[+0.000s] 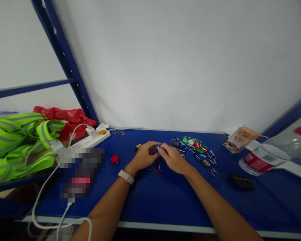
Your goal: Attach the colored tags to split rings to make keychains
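My left hand (144, 156) and my right hand (172, 158) meet over the middle of the blue tabletop. Both are closed, thumbs and fingers pinched around a small piece with a metallic glint; its kind is mostly hidden. Just below the fingers lie a red carabiner (157, 169) and a thin key ring (149, 168). Right of my right hand is a pile of carabiners (203, 156) in blue, green and silver, mixed with round reels and split rings. A red round reel (114, 159) rests left of my left hand, and a small dark piece (137, 146) sits behind it.
At left are a white power strip (77, 144) with cables, a blurred-out device (81, 174), neon-yellow reflective straps (20, 140) and a red plastic bag (65, 117). An orange carabiner (121, 133) lies near the wall. At right stand a carton (241, 139), a large bottle (268, 155) and a black object (241, 182).
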Available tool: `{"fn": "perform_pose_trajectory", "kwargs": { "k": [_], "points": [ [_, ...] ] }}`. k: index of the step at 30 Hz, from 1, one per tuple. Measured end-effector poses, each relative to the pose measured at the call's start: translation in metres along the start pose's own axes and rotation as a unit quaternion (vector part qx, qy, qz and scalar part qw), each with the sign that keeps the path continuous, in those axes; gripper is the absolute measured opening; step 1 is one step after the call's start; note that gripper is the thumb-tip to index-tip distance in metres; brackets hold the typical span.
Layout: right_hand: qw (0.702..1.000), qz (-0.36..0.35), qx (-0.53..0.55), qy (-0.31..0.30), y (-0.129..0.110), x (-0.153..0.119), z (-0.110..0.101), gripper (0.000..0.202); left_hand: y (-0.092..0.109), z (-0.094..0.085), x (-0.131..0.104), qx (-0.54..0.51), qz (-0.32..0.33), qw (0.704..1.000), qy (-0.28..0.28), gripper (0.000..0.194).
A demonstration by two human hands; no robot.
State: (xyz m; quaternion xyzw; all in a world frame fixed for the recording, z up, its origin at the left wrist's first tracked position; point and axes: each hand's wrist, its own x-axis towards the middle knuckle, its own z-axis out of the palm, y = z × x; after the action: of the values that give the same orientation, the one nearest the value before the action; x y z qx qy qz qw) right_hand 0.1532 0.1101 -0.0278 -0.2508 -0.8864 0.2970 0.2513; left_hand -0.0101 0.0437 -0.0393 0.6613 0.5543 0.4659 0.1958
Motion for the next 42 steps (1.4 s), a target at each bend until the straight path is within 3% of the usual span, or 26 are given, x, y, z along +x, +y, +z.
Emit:
{"fn": "perform_pose_trajectory", "kwargs": {
  "k": [6, 12, 17, 23, 28, 30, 34, 38, 40, 42],
  "points": [
    [0.993, -0.027, 0.111, 0.017, -0.009, 0.000, -0.004, 0.029, -0.002, 0.000, 0.002, -0.027, -0.020, 0.999, 0.024, 0.023],
    [0.999, -0.005, 0.049, 0.009, -0.001, 0.000, 0.000, 0.018, -0.004, -0.002, 0.005, -0.099, -0.096, 0.983, 0.117, 0.027],
    [1.000, -0.015, -0.010, -0.014, 0.005, -0.001, 0.005, 0.011, -0.004, -0.004, 0.009, -0.189, -0.109, 0.966, 0.141, 0.030],
    [0.998, -0.001, -0.043, 0.043, 0.008, -0.001, 0.007, 0.042, 0.001, -0.003, 0.007, -0.240, -0.119, 0.959, 0.090, 0.036],
    [0.997, -0.031, -0.053, 0.038, 0.009, 0.002, 0.002, 0.023, 0.008, 0.000, 0.005, -0.277, -0.136, 0.951, 0.016, 0.037],
    [0.998, -0.031, -0.041, 0.045, 0.009, 0.003, -0.002, 0.029, 0.010, 0.000, 0.006, -0.288, -0.140, 0.947, 0.005, 0.039],
    [0.993, 0.011, -0.003, 0.115, 0.011, 0.005, -0.014, 0.040, 0.009, -0.002, 0.006, -0.291, -0.158, 0.943, 0.024, 0.041],
    [0.964, 0.103, 0.001, 0.245, 0.026, 0.006, -0.033, 0.046, 0.006, -0.004, 0.006, -0.282, -0.161, 0.944, 0.051, 0.040],
    [0.940, 0.150, -0.076, 0.295, 0.035, 0.005, -0.045, 0.048, 0.004, -0.005, 0.007, -0.261, -0.153, 0.950, 0.074, 0.037],
    [0.917, 0.190, -0.183, 0.298, 0.043, 0.003, -0.056, 0.047, 0.002, -0.006, 0.008, -0.243, -0.148, 0.952, 0.109, 0.036]
  ]
}}
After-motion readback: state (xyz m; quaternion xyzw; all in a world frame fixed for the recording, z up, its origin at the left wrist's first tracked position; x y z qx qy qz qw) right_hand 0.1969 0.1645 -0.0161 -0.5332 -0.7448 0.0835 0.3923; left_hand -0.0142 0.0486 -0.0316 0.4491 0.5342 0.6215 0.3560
